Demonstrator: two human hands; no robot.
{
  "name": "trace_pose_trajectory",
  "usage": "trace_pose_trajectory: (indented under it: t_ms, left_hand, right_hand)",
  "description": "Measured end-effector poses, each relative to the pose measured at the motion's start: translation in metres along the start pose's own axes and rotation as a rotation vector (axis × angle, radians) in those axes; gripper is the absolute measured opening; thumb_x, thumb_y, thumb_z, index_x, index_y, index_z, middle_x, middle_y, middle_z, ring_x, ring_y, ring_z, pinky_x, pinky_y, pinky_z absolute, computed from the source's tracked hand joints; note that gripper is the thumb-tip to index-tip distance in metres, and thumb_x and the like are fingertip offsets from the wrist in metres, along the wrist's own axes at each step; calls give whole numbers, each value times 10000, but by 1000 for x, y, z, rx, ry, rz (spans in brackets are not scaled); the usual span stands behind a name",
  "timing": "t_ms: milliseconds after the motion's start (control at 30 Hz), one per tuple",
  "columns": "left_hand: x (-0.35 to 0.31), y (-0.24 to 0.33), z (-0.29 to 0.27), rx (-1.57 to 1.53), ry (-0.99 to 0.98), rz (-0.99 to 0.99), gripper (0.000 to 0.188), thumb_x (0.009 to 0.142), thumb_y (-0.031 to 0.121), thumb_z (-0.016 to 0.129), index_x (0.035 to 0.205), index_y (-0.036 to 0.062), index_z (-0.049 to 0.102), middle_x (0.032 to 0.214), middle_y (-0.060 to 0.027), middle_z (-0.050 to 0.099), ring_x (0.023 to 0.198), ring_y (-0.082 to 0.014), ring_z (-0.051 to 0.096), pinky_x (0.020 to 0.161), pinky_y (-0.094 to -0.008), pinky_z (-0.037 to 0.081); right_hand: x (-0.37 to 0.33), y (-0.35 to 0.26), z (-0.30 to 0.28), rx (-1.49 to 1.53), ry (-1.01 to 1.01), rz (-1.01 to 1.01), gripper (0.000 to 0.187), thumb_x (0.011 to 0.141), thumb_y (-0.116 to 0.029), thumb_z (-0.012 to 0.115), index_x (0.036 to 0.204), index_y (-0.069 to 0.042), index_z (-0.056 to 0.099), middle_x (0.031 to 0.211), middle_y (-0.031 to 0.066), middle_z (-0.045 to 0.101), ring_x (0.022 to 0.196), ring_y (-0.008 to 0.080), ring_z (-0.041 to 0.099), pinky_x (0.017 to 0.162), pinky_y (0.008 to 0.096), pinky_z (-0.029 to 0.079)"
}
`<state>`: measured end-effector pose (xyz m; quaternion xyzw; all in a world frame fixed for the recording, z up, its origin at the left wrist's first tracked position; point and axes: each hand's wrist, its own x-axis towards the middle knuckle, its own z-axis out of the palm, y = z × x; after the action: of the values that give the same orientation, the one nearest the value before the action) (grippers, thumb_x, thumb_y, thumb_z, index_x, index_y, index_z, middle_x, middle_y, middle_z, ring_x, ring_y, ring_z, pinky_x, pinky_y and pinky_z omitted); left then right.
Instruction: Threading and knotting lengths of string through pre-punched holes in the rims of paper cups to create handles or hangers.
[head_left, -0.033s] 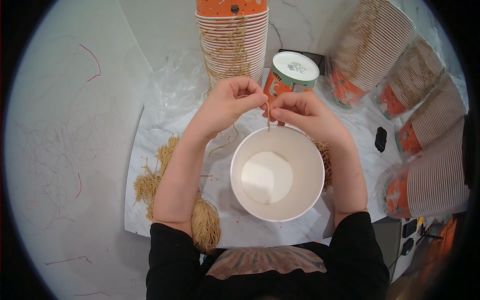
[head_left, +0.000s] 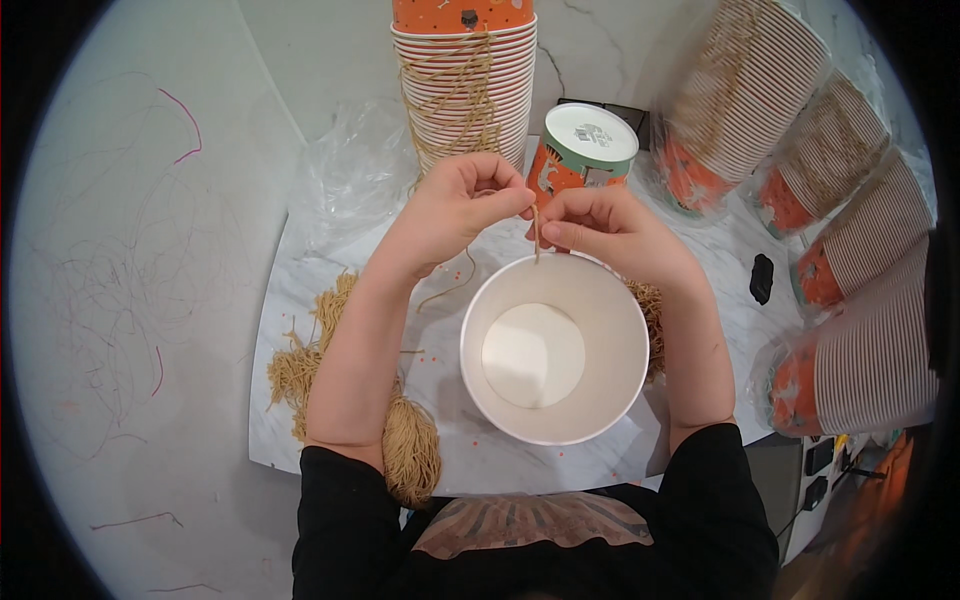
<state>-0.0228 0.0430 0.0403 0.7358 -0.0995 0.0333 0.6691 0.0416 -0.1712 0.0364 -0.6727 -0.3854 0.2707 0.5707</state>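
Note:
A white paper bucket (head_left: 555, 420) stands upright on the table in front of me, its inside showing nothing but the pale bottom. Above its far rim, my left hand (head_left: 470, 200) pinches a tan cord (head_left: 537, 230) between thumb and fingertips. My right hand (head_left: 605, 225) grips the same cord just to the right, with its fingers closed by the rim. One cord end hangs down over the rim, and another length trails on the table below my left wrist. Whether the cord passes through the bucket wall is hidden.
Bundles of cut tan cord (head_left: 410, 450) lie by my left forearm; more cord (head_left: 648, 310) sits right of the bucket. Behind stand a tall bucket stack (head_left: 465, 90) and an upturned orange bucket (head_left: 590, 145). Plastic-wrapped stacks (head_left: 870, 340) line the right, near a black object (head_left: 762, 279).
Hardly anything differs; the fingers of my right hand have shifted very slightly at the cord, and the bucket stays in place.

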Motion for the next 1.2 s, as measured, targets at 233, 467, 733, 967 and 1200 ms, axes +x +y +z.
trace_pose_trajectory:
  t_ms: [233, 467, 733, 967, 1200]
  left_hand:
    - [-1, 0, -2, -10, -18, 42, 76, 892, 116, 692, 894, 46, 661, 859, -4, 684, 796, -61, 603, 713, -225, 462]
    - [-5, 9, -11, 11, 38, 66, 84, 909, 96, 674, 911, 13, 663, 867, -35, 689, 845, -93, 648, 786, -249, 506]
    - [-12, 18, -9, 40, -17, 25, 83, 911, 88, 673, 909, 6, 661, 867, -34, 684, 849, -101, 653, 782, -249, 513]
    - [-9, 12, -4, -10, 25, 35, 135, 881, 134, 720, 888, 7, 673, 852, -35, 707, 795, -62, 635, 680, -220, 477]
    - [-12, 19, 3, -20, 24, 21, 78, 902, 96, 670, 874, 23, 665, 831, -19, 680, 797, -75, 619, 749, -234, 481]
  right_hand:
    - [1, -1, -3, 9, -50, -10, 136, 954, -136, 665, 976, -2, 670, 858, -23, 660, 774, 30, 588, 700, 212, 482]
    - [0, -6, -9, 31, -21, -38, 53, 932, -61, 617, 911, -20, 643, 835, -8, 637, 757, 51, 592, 701, 217, 483]
    - [1, -5, 7, 24, 59, -49, 144, 879, -128, 735, 892, -18, 643, 787, -34, 624, 705, 32, 561, 656, 195, 453]
    - [-6, -15, 19, -371, 351, -290, 215, 758, -150, 857, 853, -47, 694, 757, -28, 594, 667, 51, 497, 594, 231, 424]
    - [-4, -15, 30, -414, 385, -318, 119, 794, -61, 805, 850, -10, 714, 761, -9, 590, 656, 52, 510, 600, 228, 416]
